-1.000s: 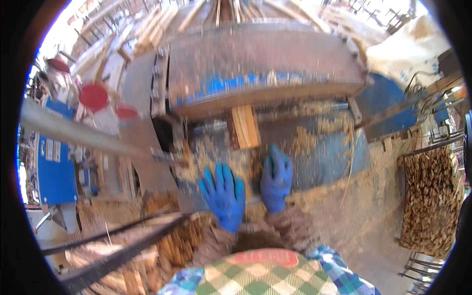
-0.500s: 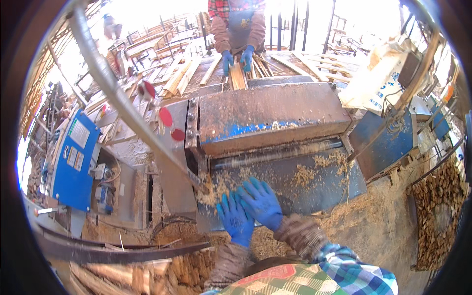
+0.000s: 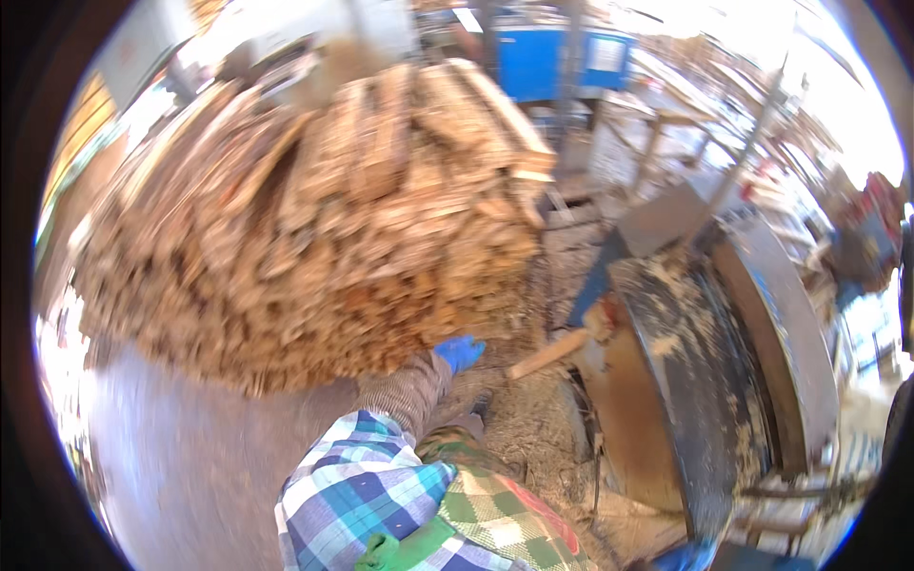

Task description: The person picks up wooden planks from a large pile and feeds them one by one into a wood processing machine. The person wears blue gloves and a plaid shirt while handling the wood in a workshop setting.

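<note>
My left hand (image 3: 460, 353), in a blue glove, hangs low beside the big stack of wooden boards (image 3: 362, 257). Its fingers look stretched out, with nothing in them. A blue patch at the lower edge, by the near end of the machine bed, seems to be my right hand (image 3: 687, 555); it is cut off and its fingers do not show. The planing machine (image 3: 666, 333) stands on my right, its dark bed strewn with wood shavings. A short piece of wood (image 3: 549, 354) leans beside the machine, to the right of my left hand.
A blue cabinet (image 3: 536, 65) stands behind the stack. At the far right a co-worker (image 3: 866, 228) is blurred beside the machine. Sawdust covers the ground (image 3: 533, 419) between stack and machine. A metal pole (image 3: 752, 143) rises over the machine.
My view has swung left, from the machine to the board stack. My hands, together over the machine bed before, are now apart, the left one down by the stack.
</note>
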{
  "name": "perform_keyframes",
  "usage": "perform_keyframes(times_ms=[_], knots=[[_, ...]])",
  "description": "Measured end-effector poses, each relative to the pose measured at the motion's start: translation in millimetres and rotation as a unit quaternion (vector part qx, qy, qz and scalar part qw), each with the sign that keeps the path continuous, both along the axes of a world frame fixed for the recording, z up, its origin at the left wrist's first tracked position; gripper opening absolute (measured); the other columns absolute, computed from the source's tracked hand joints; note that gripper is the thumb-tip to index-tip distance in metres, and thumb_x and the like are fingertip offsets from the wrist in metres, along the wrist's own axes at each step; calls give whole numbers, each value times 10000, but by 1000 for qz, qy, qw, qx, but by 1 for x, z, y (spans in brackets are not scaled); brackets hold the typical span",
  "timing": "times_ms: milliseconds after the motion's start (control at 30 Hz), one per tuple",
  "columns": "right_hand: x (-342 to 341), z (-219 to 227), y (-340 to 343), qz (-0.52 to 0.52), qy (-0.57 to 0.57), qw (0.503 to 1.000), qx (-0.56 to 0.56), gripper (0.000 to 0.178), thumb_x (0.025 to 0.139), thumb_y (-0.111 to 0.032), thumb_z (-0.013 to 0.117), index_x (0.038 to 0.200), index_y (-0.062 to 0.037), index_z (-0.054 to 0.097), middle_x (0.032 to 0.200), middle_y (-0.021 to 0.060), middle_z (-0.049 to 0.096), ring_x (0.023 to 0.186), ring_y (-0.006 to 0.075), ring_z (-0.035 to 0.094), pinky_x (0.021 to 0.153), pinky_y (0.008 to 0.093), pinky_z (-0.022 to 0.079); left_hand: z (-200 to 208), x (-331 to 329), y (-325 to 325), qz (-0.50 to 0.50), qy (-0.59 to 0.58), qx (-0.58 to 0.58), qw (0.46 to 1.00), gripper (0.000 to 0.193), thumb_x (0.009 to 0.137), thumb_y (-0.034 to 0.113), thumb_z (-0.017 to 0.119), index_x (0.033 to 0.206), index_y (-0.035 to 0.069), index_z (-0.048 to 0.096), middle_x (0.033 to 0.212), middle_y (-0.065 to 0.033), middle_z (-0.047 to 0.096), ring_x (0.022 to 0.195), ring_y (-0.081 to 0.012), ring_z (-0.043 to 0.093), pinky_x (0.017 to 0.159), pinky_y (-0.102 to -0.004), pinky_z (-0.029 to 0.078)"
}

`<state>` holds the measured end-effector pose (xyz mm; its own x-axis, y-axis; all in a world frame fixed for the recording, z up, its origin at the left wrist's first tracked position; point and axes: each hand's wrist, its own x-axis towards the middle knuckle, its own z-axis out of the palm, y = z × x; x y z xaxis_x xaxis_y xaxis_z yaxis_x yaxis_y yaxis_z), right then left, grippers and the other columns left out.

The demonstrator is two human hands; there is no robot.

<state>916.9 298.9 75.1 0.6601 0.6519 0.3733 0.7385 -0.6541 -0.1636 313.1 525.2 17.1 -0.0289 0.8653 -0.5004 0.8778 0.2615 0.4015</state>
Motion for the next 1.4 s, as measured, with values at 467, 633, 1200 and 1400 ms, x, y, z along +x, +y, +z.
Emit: perform_keyframes(times_ms=[467,633,1200,1400], knots=[[-489,194,140,665,12,730,159,847,883,-494,729,1513,-28,406,1529,233,427,1416,466,393,1122,562,383,-51,-137,-404,438,-327,-136,826,752,1011,604,466,1510,43,456,1430,-199,574,1244,-356,594,1007,-501,488],[-655,310,218,668,-209,698,150,943,944,-624,574,1629,-135,150,1652,173,239,1544,413,148,1228,582,206,-34,-184,-416,415,-401,8,816,761,1015,576,500,1542,37,400,1518,-174,493,1343,-342,516,1095,-487,417],[-688,344,160,720,-292,629,-4,1015,751,-435,827,1582,-215,289,1611,143,287,1464,469,286,1150,626,336,191,-212,-182,105,-827,38,551,968,953,789,338,1606,83,235,1619,-177,321,1467,-342,377,1206,-482,347],[-578,262,34,718,-191,663,87,662,833,-307,711,1466,-321,517,1555,43,424,1427,429,385,1122,664,339,240,-159,-104,17,-946,12,325,783,1000,692,376,1619,244,205,1629,-153,300,1470,-367,348,1213,-556,333]])
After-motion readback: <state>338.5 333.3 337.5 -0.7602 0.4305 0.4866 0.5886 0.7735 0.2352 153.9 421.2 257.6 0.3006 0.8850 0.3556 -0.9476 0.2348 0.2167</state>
